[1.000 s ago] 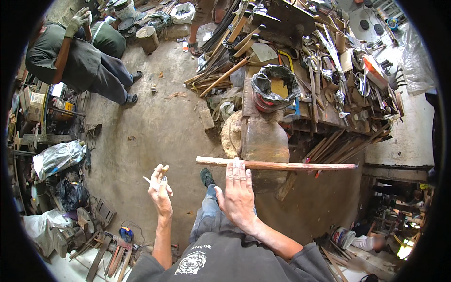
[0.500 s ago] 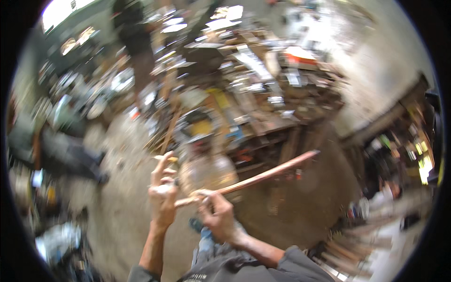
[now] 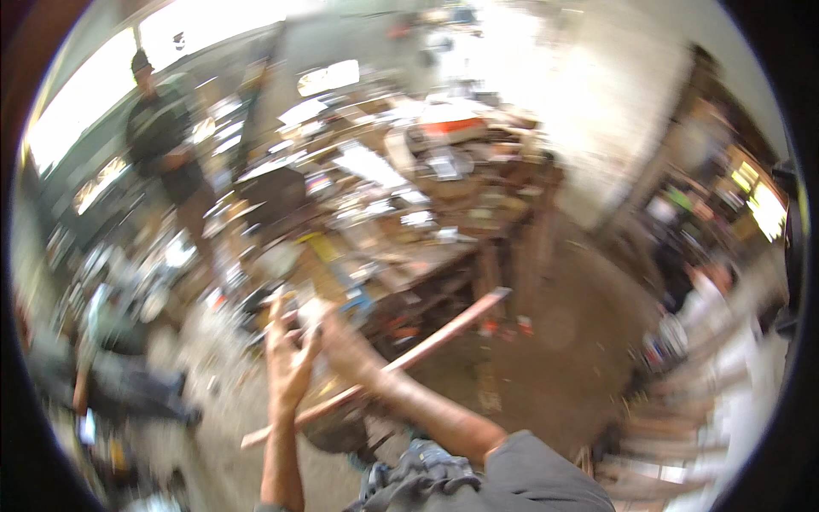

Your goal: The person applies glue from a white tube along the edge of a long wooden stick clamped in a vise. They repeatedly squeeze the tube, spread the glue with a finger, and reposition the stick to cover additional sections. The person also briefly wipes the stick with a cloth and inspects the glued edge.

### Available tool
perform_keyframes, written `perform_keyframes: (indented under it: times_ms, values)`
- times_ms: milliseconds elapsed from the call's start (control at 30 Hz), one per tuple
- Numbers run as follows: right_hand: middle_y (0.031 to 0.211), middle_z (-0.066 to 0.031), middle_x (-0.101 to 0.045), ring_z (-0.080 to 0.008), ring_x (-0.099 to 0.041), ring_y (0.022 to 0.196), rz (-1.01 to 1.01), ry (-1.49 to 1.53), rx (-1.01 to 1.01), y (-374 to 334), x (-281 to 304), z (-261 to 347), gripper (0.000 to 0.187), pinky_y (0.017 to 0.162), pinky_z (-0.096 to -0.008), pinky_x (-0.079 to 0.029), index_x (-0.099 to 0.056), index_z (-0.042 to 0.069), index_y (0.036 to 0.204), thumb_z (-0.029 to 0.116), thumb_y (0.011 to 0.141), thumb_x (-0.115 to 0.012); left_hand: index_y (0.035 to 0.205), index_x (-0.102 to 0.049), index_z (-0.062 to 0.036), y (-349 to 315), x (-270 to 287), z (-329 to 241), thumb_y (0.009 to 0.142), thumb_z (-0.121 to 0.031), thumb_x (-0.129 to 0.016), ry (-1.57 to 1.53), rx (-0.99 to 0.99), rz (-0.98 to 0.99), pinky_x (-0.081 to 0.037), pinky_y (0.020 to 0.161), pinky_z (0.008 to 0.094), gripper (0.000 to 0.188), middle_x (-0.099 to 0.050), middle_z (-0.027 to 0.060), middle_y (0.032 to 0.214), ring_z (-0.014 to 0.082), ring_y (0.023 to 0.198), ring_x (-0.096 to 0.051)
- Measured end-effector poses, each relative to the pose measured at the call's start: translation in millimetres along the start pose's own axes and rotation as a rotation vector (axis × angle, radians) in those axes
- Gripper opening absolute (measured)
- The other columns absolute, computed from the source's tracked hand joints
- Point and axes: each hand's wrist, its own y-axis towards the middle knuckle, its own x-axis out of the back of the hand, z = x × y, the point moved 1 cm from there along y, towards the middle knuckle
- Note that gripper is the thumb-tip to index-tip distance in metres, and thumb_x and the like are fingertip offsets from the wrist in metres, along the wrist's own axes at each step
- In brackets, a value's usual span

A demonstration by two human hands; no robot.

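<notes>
My left hand (image 3: 290,358) is raised at the lower middle, with one finger stretched upward and the thumb apart from the others. My right hand (image 3: 321,317) is close beside it, smeared by motion, so its grip does not show. A long, narrow reddish-brown wooden strip (image 3: 435,341) slants below my arms, from near my left wrist up to the right. My right forearm crosses over it. Beneath the strip shows a dark rounded thing (image 3: 337,433), its kind unclear.
Ahead stands a workbench (image 3: 426,277) heaped with tools and scraps, a white-and-orange object (image 3: 450,124) among them. One person (image 3: 166,141) stands at the far left; another person's dark-clad legs (image 3: 145,388) show nearer. Wooden pieces (image 3: 665,456) lie at the lower right.
My right hand has left the wooden strip and moved up beside my left hand. The strip now lies lower, under my arms. The view has swung, shifting the bench leftward.
</notes>
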Motion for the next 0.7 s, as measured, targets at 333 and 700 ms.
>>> perform_keyframes:
  times_ms: [333, 700]
  values:
    - [0.119, -0.0261, -0.063, -0.0434, -0.059, 0.113, 0.191, -0.001, 0.22, 156, -113, -77, 0.026, 0.093, -0.0476, -0.048, -0.06, 0.003, 0.115, 0.016, 0.093, -0.065, 0.145, -0.039, 0.0066, -153, 47, -119, 0.096, -0.046, -0.054, -1.373, -0.064, 0.391, -0.051, 0.091, 0.0473, 0.073, -0.046, 0.0297, 0.144, 0.037, 0.117, -0.057]
    - [0.118, -0.0193, -0.061, -0.0241, -0.061, 0.107, -0.098, 0.262, -0.055, 64, 12, -3, 0.05, 0.098, -0.0362, -0.049, -0.052, -0.003, 0.135, 0.002, 0.087, -0.067, 0.145, -0.038, 0.0023, -160, 5, -89, 0.091, -0.033, -0.062, -1.137, 0.072, 0.384, -0.048, 0.099, 0.0505, 0.069, -0.044, 0.0293, 0.144, 0.042, 0.12, -0.055]
